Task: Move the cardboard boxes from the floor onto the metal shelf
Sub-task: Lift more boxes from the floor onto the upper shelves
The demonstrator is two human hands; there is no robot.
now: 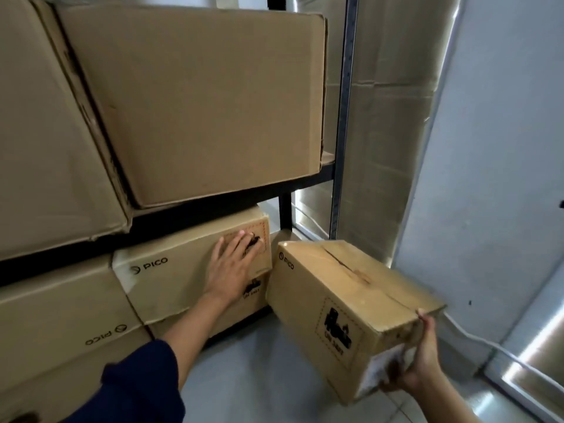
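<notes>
Placement step: loose box (345, 303) held by right hand (422, 366), curled on its near end, beside shelved box (189, 270). Left hand (233, 264) flat against shelved box. Next, probably: slid into metal shelf (285, 213).

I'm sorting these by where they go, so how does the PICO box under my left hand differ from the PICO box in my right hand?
The shelved PICO box sits level in the metal shelf; the held PICO box is tilted, outside the shelf. The left hand presses flat on the shelved PICO box; the right hand grips the held PICO box's end. Both are brown cardboard with the same logo.
</notes>
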